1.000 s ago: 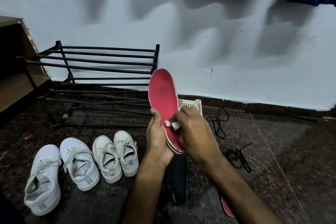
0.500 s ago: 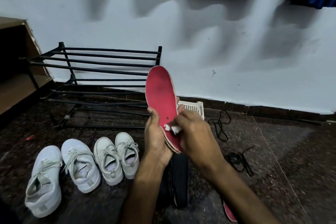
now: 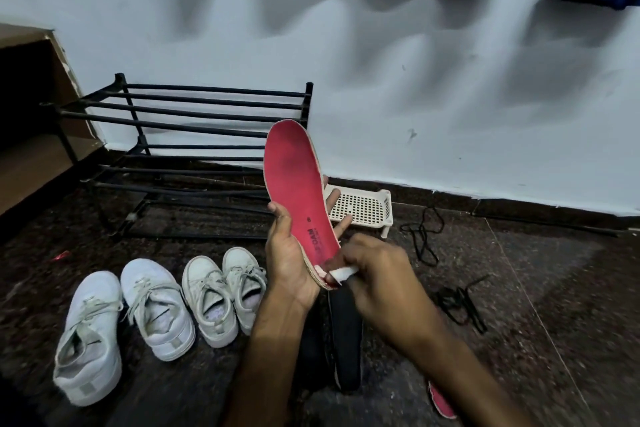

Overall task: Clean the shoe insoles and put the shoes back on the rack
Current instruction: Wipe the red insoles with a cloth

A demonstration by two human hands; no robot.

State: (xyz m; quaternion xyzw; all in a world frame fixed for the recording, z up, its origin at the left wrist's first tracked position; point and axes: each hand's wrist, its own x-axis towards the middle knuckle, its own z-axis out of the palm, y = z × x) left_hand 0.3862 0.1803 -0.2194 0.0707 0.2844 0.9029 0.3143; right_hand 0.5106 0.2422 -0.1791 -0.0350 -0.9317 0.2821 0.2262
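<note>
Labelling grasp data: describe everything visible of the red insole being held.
The red insole is a flat, foot-shaped pad with a pinkish-red fabric-like face and a pale edge. A dark smudge marks the forefoot; print near the heel is unreadable. It is held toe up, leaning slightly left. The left hand grips its lower half, thumb on the left edge, fingers behind; the right hand presses a small white wipe against its heel.
</note>
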